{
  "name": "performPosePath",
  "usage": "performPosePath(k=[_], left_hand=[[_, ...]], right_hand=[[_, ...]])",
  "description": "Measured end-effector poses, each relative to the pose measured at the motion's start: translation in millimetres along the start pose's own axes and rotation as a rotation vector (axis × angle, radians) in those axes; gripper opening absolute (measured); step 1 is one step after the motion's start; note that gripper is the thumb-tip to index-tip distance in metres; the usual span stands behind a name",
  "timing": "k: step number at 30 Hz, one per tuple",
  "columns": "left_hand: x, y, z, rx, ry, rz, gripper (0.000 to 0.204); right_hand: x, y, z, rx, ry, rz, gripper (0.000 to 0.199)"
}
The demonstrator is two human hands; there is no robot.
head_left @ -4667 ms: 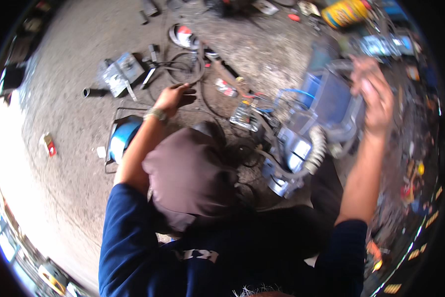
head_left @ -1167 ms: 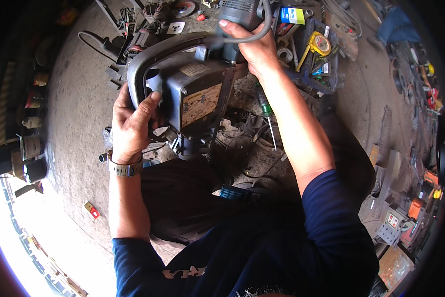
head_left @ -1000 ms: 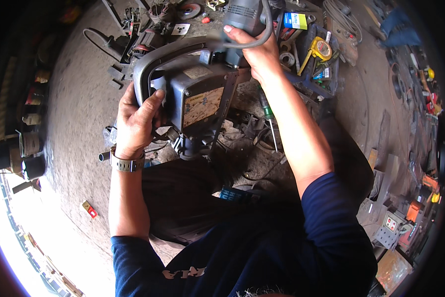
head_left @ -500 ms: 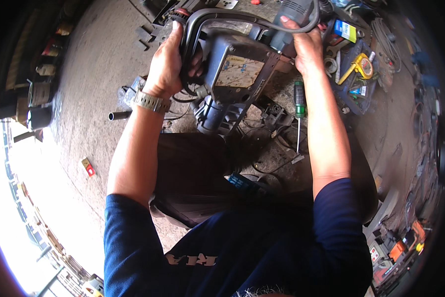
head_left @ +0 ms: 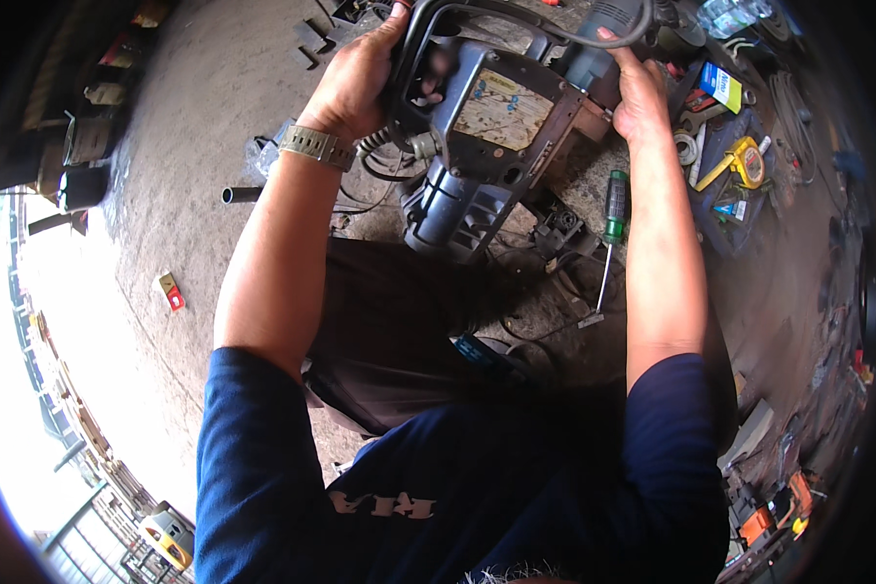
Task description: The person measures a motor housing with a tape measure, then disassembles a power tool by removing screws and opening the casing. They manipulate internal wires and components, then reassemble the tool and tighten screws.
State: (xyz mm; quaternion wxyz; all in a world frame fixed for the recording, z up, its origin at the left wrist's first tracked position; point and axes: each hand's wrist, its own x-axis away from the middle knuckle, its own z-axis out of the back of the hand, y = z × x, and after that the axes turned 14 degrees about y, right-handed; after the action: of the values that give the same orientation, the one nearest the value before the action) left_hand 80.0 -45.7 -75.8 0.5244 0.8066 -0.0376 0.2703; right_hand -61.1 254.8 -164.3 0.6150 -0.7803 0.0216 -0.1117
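Concrete floor [head_left: 194, 127]: grey, dusty, strewn with parts; bright daylight at 8 o'clock.

Power tool [head_left: 491, 136]: large blue-grey corded machine, likely a demolition hammer or heavy drill, held above the floor at 12 o'clock, over the lap. Boxy housing with a pale worn label, ribbed motor section pointing down toward 6 o'clock, black loop handle at the left end. Judged heavy and rigid, metal-cased, with weight toward the motor; grimy faces possibly slick. Best taken at the loop handle and the opposite end of the housing, two-handed, as shown.

Left hand [head_left: 360, 83]: at 11 o'clock, strap watch on wrist, fingers wrapped closed around the loop handle.

Right hand [head_left: 637, 92]: at 1 o'clock, fingers curled over the top right end of the housing, near the grey cord.

Blue tray [head_left: 725, 185]: at 2 o'clock on the floor, holding small items.

Screwdriver [head_left: 611, 209]: green handle, lying on the floor just below the right wrist.

Tape measure [head_left: 747, 161]: yellow, in the tray.

Short dark pipe [head_left: 241, 195]: at 10 o'clock.

Small red-and-yellow item [head_left: 171, 290]: at 9 o'clock, well apart.
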Motion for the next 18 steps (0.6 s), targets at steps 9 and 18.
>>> performPosePath(k=[9,18], left_hand=[[14.8,-6.9,-8.6,-0.410,0.111,-0.351,0.040],[32.4,-0.8,12.7,-0.354,0.038,-0.224,0.015]], right_hand=[[20.9,-7.2,-4.3,-0.111,-0.008,-0.108,0.047],[67.7,-51.1,-14.0,-0.197,-0.047,0.136,0.027]])
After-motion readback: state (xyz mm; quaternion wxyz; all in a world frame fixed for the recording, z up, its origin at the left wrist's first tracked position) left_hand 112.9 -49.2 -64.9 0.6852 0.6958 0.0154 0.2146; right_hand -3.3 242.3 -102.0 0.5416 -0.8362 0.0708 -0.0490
